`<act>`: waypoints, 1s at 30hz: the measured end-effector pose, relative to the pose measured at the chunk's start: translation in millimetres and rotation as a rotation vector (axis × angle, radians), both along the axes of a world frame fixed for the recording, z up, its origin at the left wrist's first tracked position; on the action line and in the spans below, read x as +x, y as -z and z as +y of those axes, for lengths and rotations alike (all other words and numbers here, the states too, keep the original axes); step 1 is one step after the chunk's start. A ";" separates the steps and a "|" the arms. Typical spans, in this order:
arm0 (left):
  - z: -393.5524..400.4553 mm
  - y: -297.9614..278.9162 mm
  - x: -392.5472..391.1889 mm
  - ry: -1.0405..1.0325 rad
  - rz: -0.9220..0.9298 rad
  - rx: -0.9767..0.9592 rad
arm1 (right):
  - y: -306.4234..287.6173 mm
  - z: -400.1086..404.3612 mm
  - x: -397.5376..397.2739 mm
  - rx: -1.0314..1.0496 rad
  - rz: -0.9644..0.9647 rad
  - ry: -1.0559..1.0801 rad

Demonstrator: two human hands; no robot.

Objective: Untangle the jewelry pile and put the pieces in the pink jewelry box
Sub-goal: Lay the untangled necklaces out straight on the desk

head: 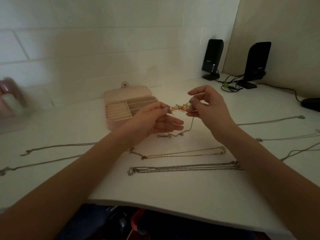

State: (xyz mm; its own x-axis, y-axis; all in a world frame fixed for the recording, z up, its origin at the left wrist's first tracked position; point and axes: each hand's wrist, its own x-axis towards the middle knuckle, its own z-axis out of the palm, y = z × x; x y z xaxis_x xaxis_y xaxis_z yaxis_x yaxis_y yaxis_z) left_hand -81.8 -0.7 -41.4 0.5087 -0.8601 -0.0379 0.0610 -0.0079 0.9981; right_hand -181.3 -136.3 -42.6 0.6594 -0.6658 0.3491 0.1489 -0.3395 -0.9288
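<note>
Where white desk (173, 186) meets tiled wall (86, 49): speakers (212, 58).

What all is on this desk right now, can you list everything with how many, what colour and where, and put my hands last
pink jewelry box: one, pink, open, centre back.
beaded piece: one, orange and gold, held up between both hands, thin chain dangling.
gold chain: one, doubled, centre.
silver chains: one bundle, nearest the desk edge.
loose chains: several, silver, far left and far right.
speakers: two, black, back right.
cables: black, by the speakers.
left hand: pinches the piece.
right hand: pinches its other end.
</note>
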 end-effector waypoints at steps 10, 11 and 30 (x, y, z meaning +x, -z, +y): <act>5.2 -3.0 13.2 -0.137 0.118 -0.231 | 3.4 2.7 -2.7 -0.342 0.299 -0.090; 5.6 -3.6 14.3 -0.148 0.124 -0.245 | 4.1 2.9 -3.0 -0.375 0.328 -0.116; 10.4 -5.6 22.6 -0.127 0.220 -0.215 | -12.4 -21.2 -17.1 0.127 0.023 0.032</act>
State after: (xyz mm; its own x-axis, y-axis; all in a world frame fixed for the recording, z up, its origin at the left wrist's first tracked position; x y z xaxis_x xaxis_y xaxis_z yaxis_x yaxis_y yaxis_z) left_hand -59.2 9.7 -35.8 0.6119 -0.7908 0.0166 0.2621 0.2225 0.9390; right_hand -198.4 -157.5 -30.3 0.6442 -0.7242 0.2461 0.1185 -0.2233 -0.9675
